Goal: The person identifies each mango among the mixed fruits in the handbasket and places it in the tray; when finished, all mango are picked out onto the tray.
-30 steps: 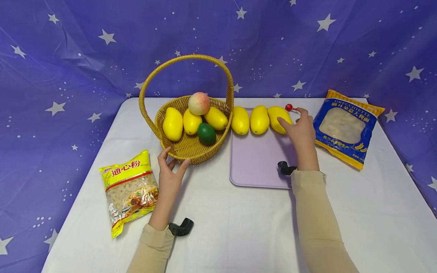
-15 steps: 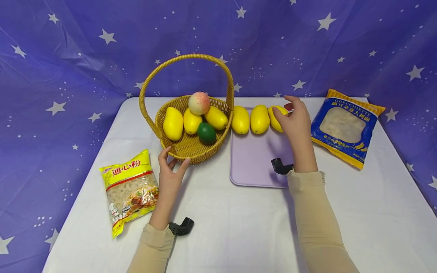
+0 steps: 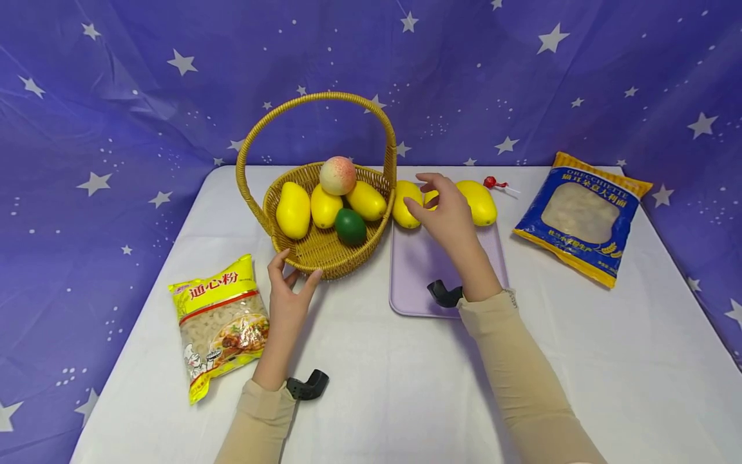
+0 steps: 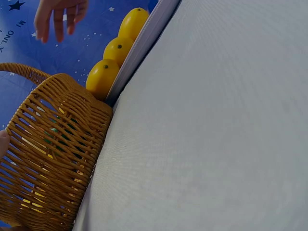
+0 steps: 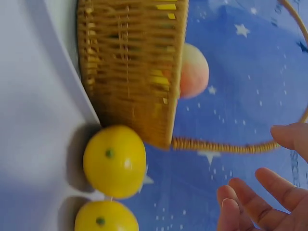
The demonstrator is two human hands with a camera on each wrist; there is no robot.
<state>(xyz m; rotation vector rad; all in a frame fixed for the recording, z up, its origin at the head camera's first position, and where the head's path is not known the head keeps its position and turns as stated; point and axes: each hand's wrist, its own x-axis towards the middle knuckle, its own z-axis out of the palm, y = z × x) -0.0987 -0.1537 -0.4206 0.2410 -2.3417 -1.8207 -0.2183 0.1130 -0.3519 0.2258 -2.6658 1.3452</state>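
Note:
My left hand (image 3: 288,306) holds the near left rim of a wicker basket (image 3: 324,263). A pink-and-white peach (image 3: 338,176), a green egg-shaped fruit (image 3: 350,227) and several yellow mangoes (image 3: 294,211) lie in the basket. My right hand (image 3: 449,216) hovers with parted fingers and nothing between them, in front of a row of three mangoes on the far part of a lilac tray (image 3: 414,283). It partly covers the middle mango; the left mango (image 3: 406,205) and right mango (image 3: 478,203) show beside it. The right wrist view shows this right hand (image 5: 269,199) apart from the mangoes (image 5: 114,161).
A yellow bag of pasta (image 3: 223,325) lies left of my left hand. On the right lies a blue orecchiette bag (image 3: 582,219). A red lollipop (image 3: 490,182) is behind the tray. The basket's tall handle (image 3: 324,96) arches upward. A starred purple cloth (image 3: 464,77) hangs behind.
My right hand has lifted off the right-hand mango and moved left, in front of the middle one. The lollipop is uncovered again. My left hand and the basket have stayed put.

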